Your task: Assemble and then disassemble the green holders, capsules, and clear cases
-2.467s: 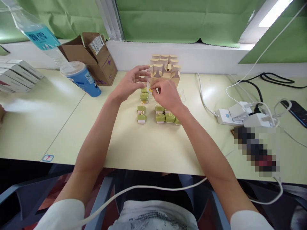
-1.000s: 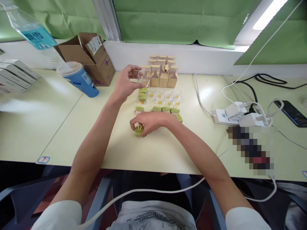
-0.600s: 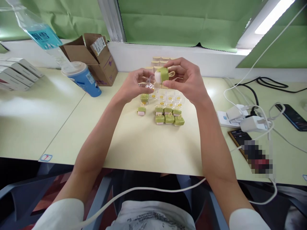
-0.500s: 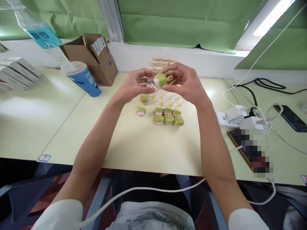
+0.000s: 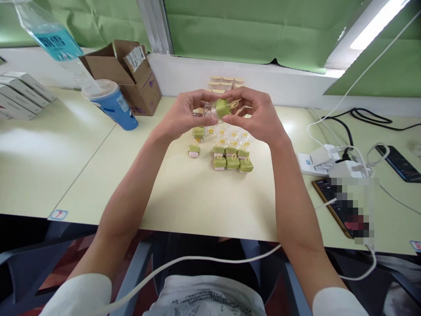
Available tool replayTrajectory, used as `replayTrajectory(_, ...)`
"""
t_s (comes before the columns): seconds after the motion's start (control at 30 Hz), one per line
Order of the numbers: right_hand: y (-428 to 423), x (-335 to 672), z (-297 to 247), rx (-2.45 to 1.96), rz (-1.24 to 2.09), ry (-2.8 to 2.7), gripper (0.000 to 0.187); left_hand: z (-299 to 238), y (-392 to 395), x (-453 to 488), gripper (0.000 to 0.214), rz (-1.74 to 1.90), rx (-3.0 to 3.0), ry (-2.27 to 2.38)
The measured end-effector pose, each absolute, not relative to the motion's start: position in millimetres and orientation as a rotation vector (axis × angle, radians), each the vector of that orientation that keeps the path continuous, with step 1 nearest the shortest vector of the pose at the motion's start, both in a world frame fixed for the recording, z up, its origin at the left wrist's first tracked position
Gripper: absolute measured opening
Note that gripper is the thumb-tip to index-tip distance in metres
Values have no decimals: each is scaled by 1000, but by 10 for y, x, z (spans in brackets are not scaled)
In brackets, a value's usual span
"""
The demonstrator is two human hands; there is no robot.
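Above the table my left hand grips a small clear plastic container, tipped on its side. A green cap with a pale loop is pinched in my right hand, its pale end at the container's mouth; whether it is fully seated cannot be seen. Below stand several green caps with white bases in two rows. Left of them sits a single green cap, with a green-capped clear container behind it. Clear containers with yellow marks lie partly under my hands.
Pale beige pieces are lined up by the wall. To the left are a cardboard box, a blue cup with a tilted bottle, and white boxes. Chargers on a power strip, cables and phones lie right.
The green cap and the clear container have come together, the cap's pale end now at or inside the container's mouth. My hands are slightly closer together.
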State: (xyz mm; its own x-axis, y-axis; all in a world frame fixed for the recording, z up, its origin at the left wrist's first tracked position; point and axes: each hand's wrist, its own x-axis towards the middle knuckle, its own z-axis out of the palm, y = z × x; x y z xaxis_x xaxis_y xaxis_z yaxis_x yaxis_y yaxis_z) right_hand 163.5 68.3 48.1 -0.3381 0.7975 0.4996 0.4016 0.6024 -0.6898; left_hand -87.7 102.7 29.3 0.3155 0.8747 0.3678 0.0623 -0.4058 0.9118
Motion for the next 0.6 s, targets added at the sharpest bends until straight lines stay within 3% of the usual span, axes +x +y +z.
replayTrajectory(0.23, 723, 1592, 439, -940, 550, -1899, 64, 244, 1049, -839, 60, 1207, 1755, 877)
replayTrajectory(0.4, 649, 1516, 445, -962, 437, -1966, 92, 287, 977, -753, 53, 1202, 1638, 846)
replayTrajectory(0.6, 629, 1441, 411, -992, 274, -1964, 79, 349, 902, -682, 56, 1188, 1575, 797)
